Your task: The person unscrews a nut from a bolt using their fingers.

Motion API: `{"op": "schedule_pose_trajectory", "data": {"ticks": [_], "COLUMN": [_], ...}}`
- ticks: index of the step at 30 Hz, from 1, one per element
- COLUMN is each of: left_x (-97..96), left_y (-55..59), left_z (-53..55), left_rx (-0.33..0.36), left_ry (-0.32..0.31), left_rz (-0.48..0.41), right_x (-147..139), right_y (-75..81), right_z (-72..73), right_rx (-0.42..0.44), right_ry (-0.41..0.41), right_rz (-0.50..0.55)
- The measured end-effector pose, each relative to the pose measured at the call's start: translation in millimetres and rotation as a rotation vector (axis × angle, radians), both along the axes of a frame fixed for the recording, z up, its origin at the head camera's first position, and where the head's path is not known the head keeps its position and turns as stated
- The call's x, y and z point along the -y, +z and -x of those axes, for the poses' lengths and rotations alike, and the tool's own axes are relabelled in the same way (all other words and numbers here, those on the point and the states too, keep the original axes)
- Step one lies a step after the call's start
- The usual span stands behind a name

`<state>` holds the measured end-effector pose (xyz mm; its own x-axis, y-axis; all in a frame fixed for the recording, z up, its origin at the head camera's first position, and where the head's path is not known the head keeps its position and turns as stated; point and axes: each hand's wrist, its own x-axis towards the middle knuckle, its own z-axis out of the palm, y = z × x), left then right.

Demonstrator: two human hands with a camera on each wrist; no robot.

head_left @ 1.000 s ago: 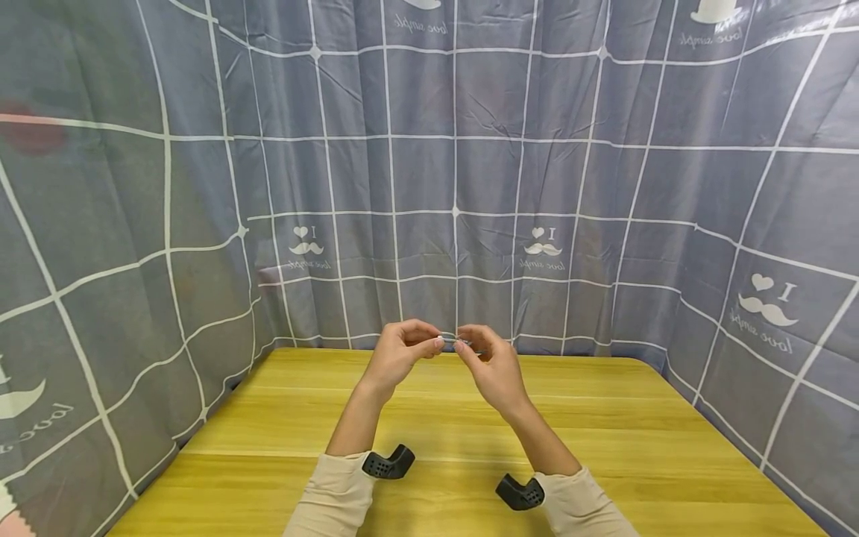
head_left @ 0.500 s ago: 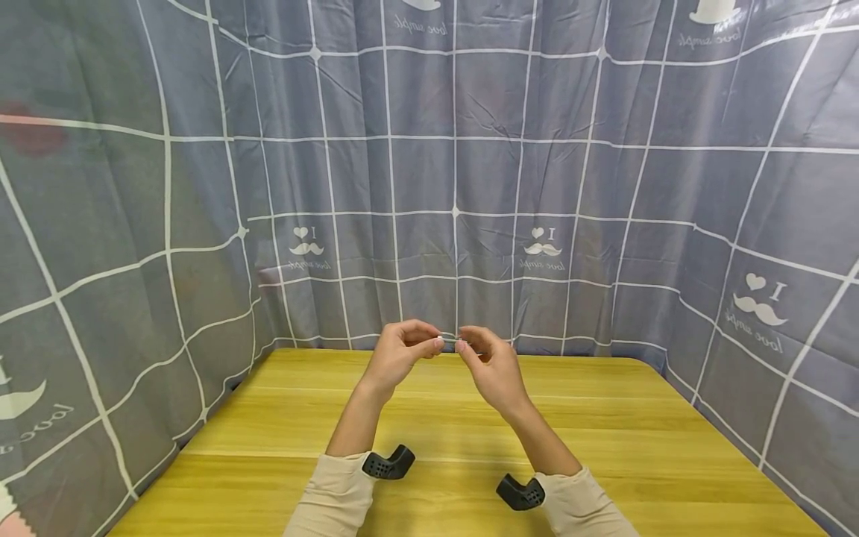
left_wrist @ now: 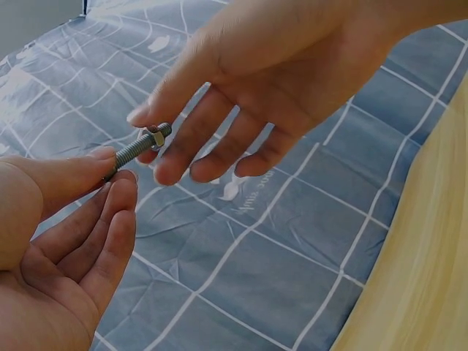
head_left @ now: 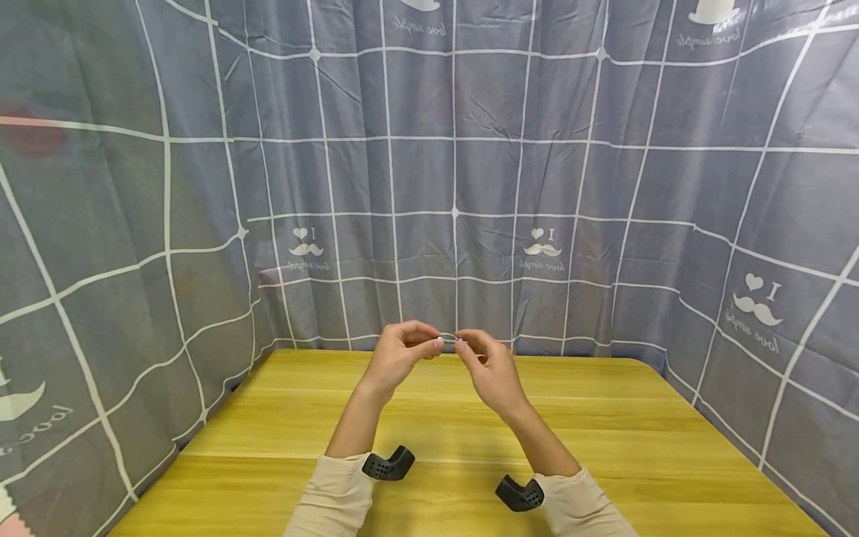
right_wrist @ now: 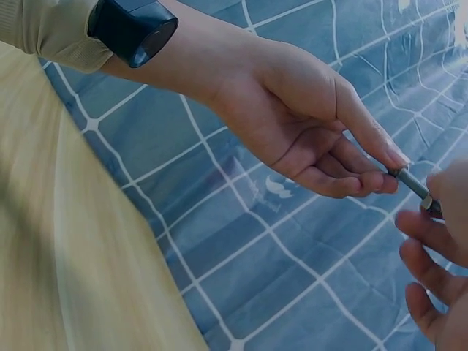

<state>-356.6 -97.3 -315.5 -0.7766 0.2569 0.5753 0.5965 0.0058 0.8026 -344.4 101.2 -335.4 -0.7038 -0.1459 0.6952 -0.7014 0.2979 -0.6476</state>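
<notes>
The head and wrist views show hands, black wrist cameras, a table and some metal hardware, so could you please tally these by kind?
Bolt: 1
Nut: 1
Hands, left hand and right hand: 2
Black wrist cameras: 2
Table: 1
Total: 7

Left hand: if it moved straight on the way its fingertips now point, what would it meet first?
Most likely the right hand, at the nut on the bolt that the left hand pinches; depth is hard to judge.
</notes>
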Motion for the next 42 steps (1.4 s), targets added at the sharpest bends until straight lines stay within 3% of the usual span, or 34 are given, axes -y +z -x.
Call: {"op": "schedule_pose_trajectory", "data": {"ticks": [6, 13, 20, 27, 35, 42], "left_x": [-0.3, 0.0, 0.3, 1.7, 1.8, 1.5], "left_y": [1.5, 0.9, 1.4, 0.8, 0.9, 0.9], "left_z": [-1.2, -1.0, -1.1, -0.3, -0.2, -0.2], "left_rx": [0.003, 0.006, 0.004, 0.002, -0.003, 0.007], "left_ry": [-0.011, -0.005, -0.010, -0.001, -0.008, -0.010], "left_rz": [-0.002, -0.003, 0.000, -0.013, -0.002, -0.009], "right_x": [0.9, 1.1, 0.7, 1.2, 0.7, 1.0], "right_y": [0.3, -1.2, -0.2, 0.8, 0.2, 0.4], "right_z": [0.4, 0.3, 0.2, -2.3, 0.2, -1.3], "right_rx": [-0.042, 0.001, -0.059, 0.008, -0.040, -0.001], "right_ry": [0.018, 0.007, 0.018, 0.009, 0.012, 0.000], "right_rz": [0.005, -0.001, 0.029, 0.022, 0.018, 0.010]}}
